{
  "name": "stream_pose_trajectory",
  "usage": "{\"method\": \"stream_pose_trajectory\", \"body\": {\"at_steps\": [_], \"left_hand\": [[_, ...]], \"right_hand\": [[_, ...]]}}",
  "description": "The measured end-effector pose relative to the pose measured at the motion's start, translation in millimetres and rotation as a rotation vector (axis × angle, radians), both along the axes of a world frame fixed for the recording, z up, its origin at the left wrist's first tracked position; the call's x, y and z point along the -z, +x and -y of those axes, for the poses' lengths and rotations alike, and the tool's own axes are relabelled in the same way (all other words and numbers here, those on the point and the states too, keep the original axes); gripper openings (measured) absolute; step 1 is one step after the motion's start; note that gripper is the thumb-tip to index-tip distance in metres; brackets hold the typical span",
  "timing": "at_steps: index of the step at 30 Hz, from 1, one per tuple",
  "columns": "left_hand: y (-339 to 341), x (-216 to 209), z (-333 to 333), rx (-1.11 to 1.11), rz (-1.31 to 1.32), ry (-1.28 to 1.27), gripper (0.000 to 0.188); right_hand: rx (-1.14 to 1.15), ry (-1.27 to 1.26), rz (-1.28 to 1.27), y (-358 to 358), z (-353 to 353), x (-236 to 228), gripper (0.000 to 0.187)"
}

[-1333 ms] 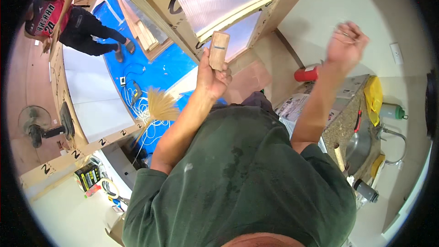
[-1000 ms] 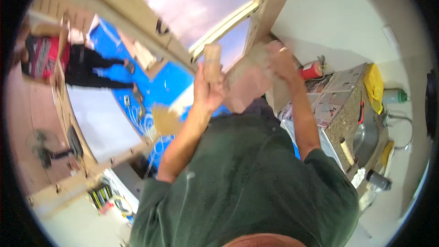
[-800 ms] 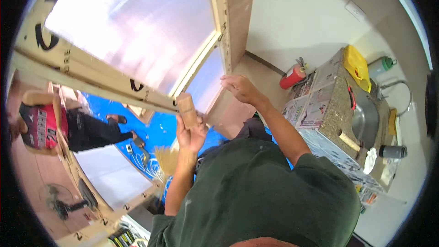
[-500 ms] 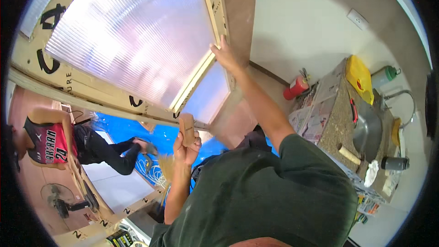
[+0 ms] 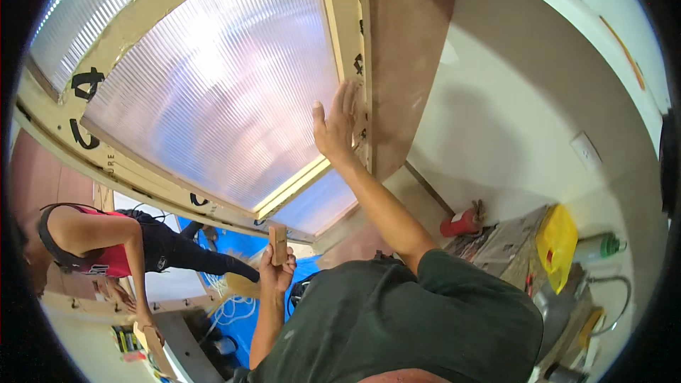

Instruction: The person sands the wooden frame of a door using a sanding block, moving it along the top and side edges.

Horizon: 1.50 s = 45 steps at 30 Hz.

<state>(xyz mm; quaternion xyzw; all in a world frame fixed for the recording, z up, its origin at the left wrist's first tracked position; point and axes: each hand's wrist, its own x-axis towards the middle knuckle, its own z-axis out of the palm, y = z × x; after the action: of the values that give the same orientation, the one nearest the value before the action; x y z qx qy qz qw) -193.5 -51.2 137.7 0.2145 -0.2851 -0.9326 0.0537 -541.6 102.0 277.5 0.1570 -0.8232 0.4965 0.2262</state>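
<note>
My left hand [image 5: 277, 273] holds up a small brown block [image 5: 278, 243], wooden by its look, with the fingers wrapped round its lower end. Above and ahead stands a pale wooden frame [image 5: 358, 35] with black markings. It is fitted with a ribbed translucent panel [image 5: 220, 85]. Against the frame's right upright lies my right hand [image 5: 336, 126], fingers stretched out and thumb apart, holding nothing. Just below that hand a light wooden strip [image 5: 292, 188] runs along the panel's lower edge, with a smaller translucent pane [image 5: 316, 207] beneath it.
At left a co-worker in a red and black top [image 5: 106, 255] bends over. A blue sheet [image 5: 245, 312] with coiled white cord [image 5: 230, 305] covers floor there. To the right are a red fire extinguisher [image 5: 462, 223], a counter, a yellow plastic bag [image 5: 557, 245] and a curved faucet [image 5: 628, 294].
My right hand has let go of the frame's corner and lies flat on the upright. The block in my left hand sits lower in view. The co-worker has leaned over with an arm reaching down.
</note>
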Motion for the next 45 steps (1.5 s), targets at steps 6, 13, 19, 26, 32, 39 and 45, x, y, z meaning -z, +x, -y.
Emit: {"method": "stream_pose_trajectory", "body": {"at_steps": [6,13,19,26,32,39,45], "left_hand": [[-52.3,-5.4,-43.9,-0.035,-0.032,-0.046,0.045],[-60.7,0.1,-90.8,-0.101,-0.012,-0.069,0.047],[-78.8,-16.3,-101.8,-0.174,0.015,-0.143,0.051],[-97.8,-56.4,-120.0,-0.199,-0.22,-0.183,0.063],[-97.4,-42.8,-131.6,-0.196,-0.102,-0.088,0.06],[-69.6,-13.7,-122.7,-0.232,0.035,0.025,0.046],[-22.8,25.2,-112.9,-0.226,-0.018,0.058,0.045]], "right_hand": [[-0.144,0.125,-0.416,-46.8,-43.8,-57.6,0.085],[-0.118,0.344,-0.657,-78.1,-67.2,-27.5,0.074],[-0.128,0.269,-0.813,-115.8,-87.5,-78.6,0.07],[-0.215,0.412,-0.881,-129.3,-110.2,-120.9,0.075],[-0.13,0.675,-0.917,-141.8,-102.5,-73.6,0.084],[-0.166,0.797,-0.722,-114.6,-102.5,-37.4,0.082],[-0.228,0.944,-0.546,-81.6,-118.5,33.8,0.076]]}}
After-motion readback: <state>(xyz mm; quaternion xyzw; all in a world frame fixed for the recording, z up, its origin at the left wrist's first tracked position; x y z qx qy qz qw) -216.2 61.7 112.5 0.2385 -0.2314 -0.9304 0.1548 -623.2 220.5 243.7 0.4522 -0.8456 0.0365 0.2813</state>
